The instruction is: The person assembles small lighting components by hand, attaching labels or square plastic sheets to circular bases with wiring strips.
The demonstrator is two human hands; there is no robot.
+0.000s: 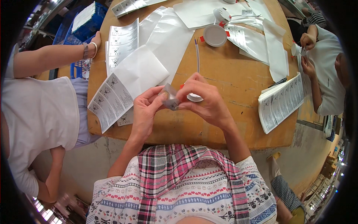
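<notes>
Fingers (194, 88) near bare table edge (209, 140)

In front of me, the brown table (238, 86) carries printed label sheets (112, 97) left of my left hand (149, 104), plain white paper (169, 31) beyond it, a round white lamp (215, 36) ahead of my right hand (204, 99), and a label stack (280, 103) to that hand's right.

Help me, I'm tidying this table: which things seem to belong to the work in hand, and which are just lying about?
Likely in the work:
small grey piece, between left hand and right hand
white lamp, partly behind the right hand
printed sheets

Probably just lying about:
blank shiny paper
dark pen
blue bin
</notes>
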